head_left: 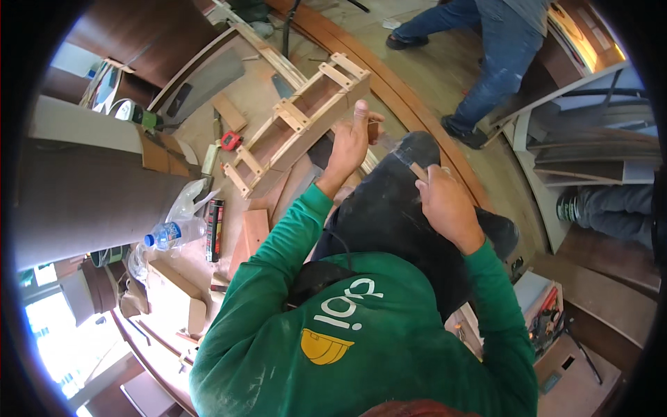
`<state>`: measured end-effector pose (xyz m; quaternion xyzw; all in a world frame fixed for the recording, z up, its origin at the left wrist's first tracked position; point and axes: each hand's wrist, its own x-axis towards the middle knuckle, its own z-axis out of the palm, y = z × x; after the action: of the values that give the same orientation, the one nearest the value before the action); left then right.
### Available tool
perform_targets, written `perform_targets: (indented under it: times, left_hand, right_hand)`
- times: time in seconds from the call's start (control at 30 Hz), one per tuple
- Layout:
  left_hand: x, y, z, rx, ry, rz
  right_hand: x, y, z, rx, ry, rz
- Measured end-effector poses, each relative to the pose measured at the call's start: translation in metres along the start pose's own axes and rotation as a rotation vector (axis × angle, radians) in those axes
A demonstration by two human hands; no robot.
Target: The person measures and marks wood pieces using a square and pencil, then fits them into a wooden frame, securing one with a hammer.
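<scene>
My left hand (349, 147) is raised beside the near side of a long, narrow wooden box (321, 115). Its thumb points up and its fingers curl inward; what they hold, if anything, I cannot make out. Over my dark-trousered knee, my right hand (448, 208) is closed on a small scraper (418, 171) with a short wooden handle and a flat greyish end. That flat end points toward my left hand. Short wooden crosspieces (294, 115) span the open face of the box, which lies at a slant.
A red tape measure (231, 140), a dark cartridge tube (215, 231) and a water bottle (176, 233) lie at left, near a green power tool (139, 117). Curved wooden strips (389, 97) run across the floor. Another person's legs (504, 55) stand at upper right. A toolbox (545, 313) sits lower right.
</scene>
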<state>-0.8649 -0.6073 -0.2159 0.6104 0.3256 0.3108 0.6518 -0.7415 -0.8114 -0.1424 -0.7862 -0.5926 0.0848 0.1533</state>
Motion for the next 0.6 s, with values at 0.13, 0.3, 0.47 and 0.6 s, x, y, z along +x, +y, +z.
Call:
perform_targets:
  times: [0.13,0.3,0.47,0.6]
  left_hand:
    - [-0.005,-0.014,0.014,-0.348,-0.073,-0.061]
    - [-0.003,-0.005,0.029,-0.656,-0.153,-0.166]
    - [0.01,-0.022,0.039,-0.467,-0.081,-0.027]
    - [0.006,-0.002,0.045,-0.036,-0.031,0.152]
  right_hand:
    - [-0.023,0.004,-0.014,0.751,-0.317,0.455]
    - [-0.043,0.003,-0.008,1.09,-0.156,0.553]
    - [-0.009,-0.021,0.002,1.031,0.122,0.554]
    - [0.006,-0.024,0.017,0.958,0.205,0.512]
